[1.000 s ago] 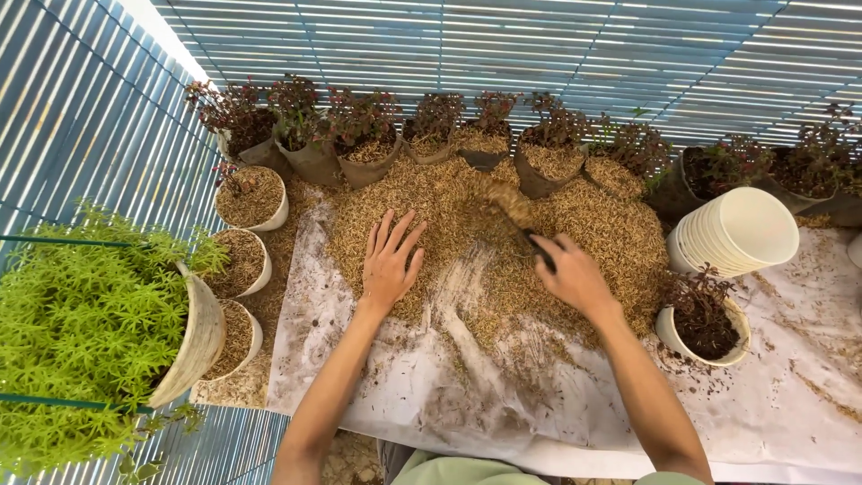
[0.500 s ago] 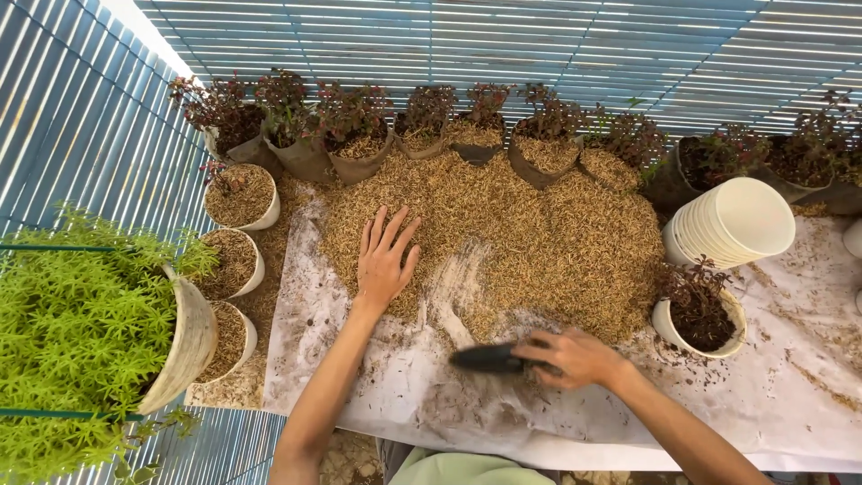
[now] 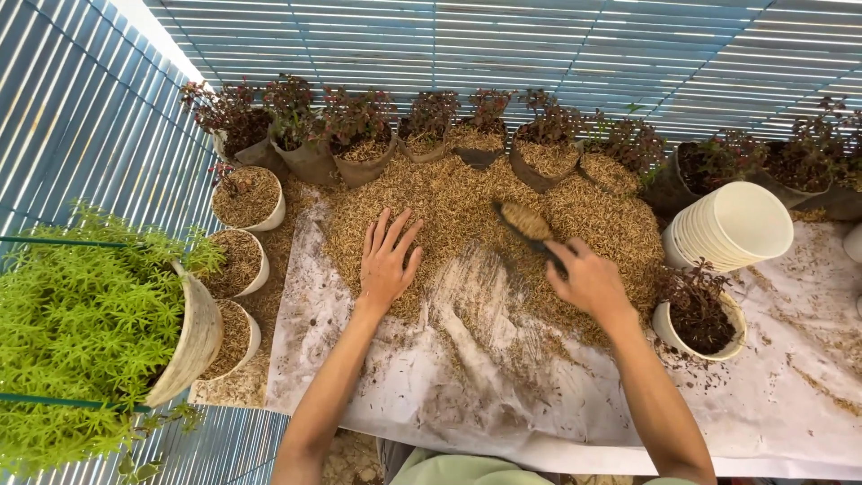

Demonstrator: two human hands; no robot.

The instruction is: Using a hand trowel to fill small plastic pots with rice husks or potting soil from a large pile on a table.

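Scooping step in hand: right hand [image 3: 588, 280] closed round the handle of a dark hand scoop [image 3: 530, 226], its bowl heaped with husk and raised just above the heap of tan husk mix [image 3: 476, 216] spread on the white sheet [image 3: 503, 413]. Left hand [image 3: 388, 260] open, fingers spread, palm flat on the heap's near-left edge, holding nothing. Next move, by judgement: level carriage of the loaded scoop, wrist untilted; both forearms extended forward from the lower edge.
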